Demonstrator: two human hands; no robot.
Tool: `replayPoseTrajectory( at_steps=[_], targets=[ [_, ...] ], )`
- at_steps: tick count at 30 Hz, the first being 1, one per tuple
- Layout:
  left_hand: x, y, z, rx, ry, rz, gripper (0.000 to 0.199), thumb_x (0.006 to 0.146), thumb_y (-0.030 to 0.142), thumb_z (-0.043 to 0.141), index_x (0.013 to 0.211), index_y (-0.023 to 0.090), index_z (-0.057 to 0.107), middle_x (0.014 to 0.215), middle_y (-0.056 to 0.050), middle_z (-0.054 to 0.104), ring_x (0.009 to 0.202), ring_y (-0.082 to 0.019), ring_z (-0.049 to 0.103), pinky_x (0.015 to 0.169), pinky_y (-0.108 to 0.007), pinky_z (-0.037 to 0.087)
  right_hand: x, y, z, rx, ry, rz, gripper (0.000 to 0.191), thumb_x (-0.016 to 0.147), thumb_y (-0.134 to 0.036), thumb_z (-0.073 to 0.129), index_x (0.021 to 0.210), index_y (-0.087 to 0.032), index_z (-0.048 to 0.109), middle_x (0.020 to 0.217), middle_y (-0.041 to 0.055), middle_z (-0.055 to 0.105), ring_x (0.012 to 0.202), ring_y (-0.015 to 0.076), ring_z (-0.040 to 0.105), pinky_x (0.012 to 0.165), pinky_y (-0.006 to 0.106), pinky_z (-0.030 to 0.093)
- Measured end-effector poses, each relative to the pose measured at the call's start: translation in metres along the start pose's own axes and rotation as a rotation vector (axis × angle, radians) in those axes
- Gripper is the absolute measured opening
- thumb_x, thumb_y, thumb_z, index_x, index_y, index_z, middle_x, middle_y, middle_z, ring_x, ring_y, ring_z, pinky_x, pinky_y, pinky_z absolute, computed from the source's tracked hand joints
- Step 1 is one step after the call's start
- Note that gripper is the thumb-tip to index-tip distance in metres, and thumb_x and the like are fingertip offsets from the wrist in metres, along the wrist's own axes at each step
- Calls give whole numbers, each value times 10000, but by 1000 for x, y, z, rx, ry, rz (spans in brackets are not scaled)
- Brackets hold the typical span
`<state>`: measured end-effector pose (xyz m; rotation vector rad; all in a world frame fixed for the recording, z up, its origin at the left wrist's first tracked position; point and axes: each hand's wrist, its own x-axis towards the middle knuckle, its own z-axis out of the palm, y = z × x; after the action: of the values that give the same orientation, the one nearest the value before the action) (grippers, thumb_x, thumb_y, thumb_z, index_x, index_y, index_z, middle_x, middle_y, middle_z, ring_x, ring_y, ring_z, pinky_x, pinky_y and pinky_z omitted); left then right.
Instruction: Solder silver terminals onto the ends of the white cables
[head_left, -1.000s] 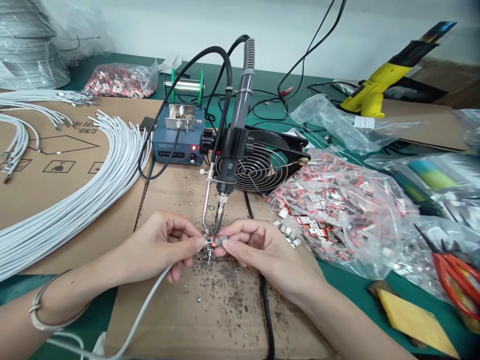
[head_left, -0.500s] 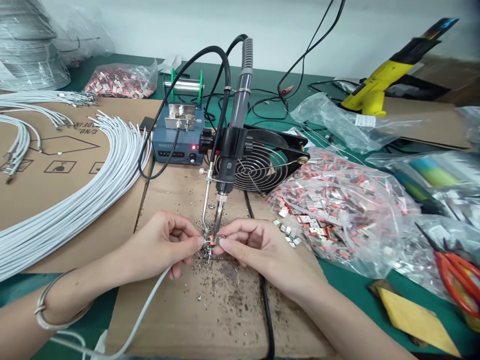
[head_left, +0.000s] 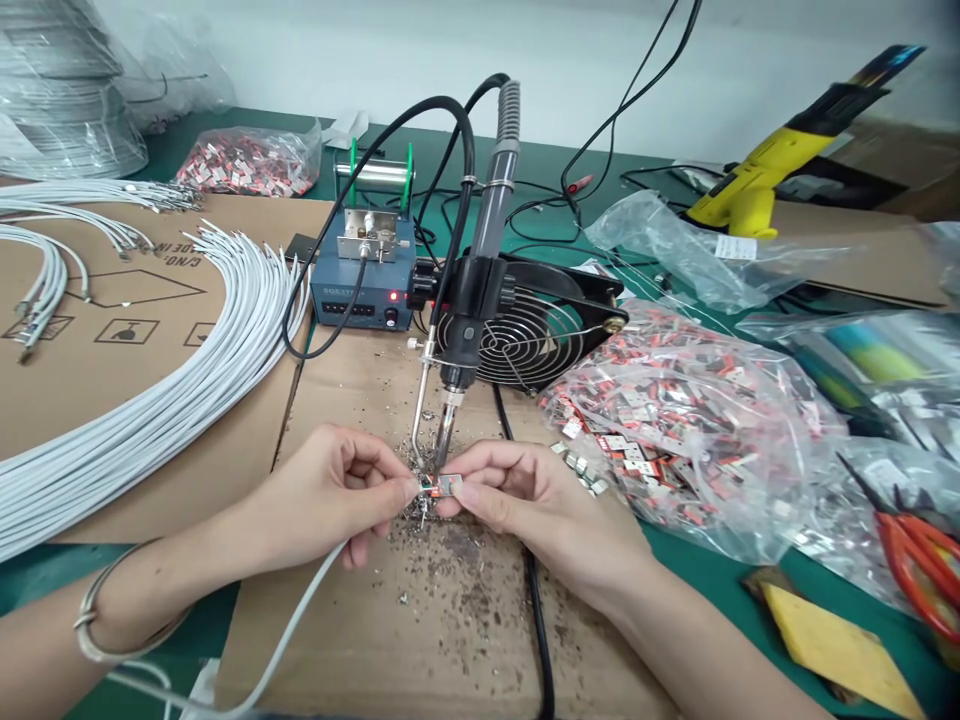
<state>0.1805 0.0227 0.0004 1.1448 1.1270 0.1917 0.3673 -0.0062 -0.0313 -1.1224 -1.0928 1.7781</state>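
The left hand [head_left: 330, 490] pinches the end of a white cable [head_left: 289, 620] between thumb and fingertip, the cable trailing down to the lower left of the frame. The right hand [head_left: 525, 500] pinches a small metal connector [head_left: 448, 485], and the two meet end to end at the centre, right under the tip of the soldering iron [head_left: 461, 340] fixed in its holder.

At the far left, a bundle of white cables [head_left: 150, 420] curves over a sheet of cardboard [head_left: 112, 330]. Above centre stands a blue solder station [head_left: 364, 295] with a red light on, and a black fan [head_left: 525, 335] sits just behind the iron. Solder crumbs [head_left: 450, 580] litter the cardboard below the hands. To the right lies a clear bag of connectors [head_left: 675, 420], with a yellow heat gun [head_left: 780, 160] in the upper right and red scissors [head_left: 915, 560] at the right edge, all on the green bench [head_left: 697, 570].

By the look of it, the step in hand is soldering the cable end to the connector. The next move calls for keeping both pieces steady and aligned at the tip, with fingertips clear of the hot metal.
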Motion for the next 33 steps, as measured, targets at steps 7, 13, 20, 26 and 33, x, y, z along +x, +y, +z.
replayPoseTrajectory(
  at_steps=[7,13,20,26,33],
  targets=[
    [3,1,0,5,6,-26,273,667,332,635,770,94,549,476,63,500,328,-12,458,332,-80,356,-2,-2,2,1,13,-2,179,686,-280,743,785,-152,665,718,40,705,663,87,655,635,163,495],
    [2,2,1,43,33,-16,252,675,320,623,757,93,550,486,61,505,336,-10,467,338,-74,353,-1,-3,3,-73,60,-4,214,679,-310,741,788,-151,648,721,51,702,690,123,663,635,206,497],
    [2,-1,1,75,11,8,255,696,333,595,779,99,539,501,63,500,347,0,460,347,-70,346,-2,-4,5,-118,46,-37,180,688,-293,729,772,-157,647,720,35,692,697,115,658,648,211,494],
    [2,-3,1,73,12,21,269,706,349,582,780,96,532,508,64,497,339,10,439,342,-66,326,-1,-3,4,-118,35,-42,162,701,-270,720,791,-158,644,729,26,694,699,100,656,647,191,492],
    [2,-8,2,-13,25,45,310,656,365,651,756,100,526,491,67,506,338,-5,464,335,-67,346,-1,-1,4,-138,38,-43,190,700,-288,721,793,-147,634,726,38,690,698,114,658,649,210,496]
  ],
)
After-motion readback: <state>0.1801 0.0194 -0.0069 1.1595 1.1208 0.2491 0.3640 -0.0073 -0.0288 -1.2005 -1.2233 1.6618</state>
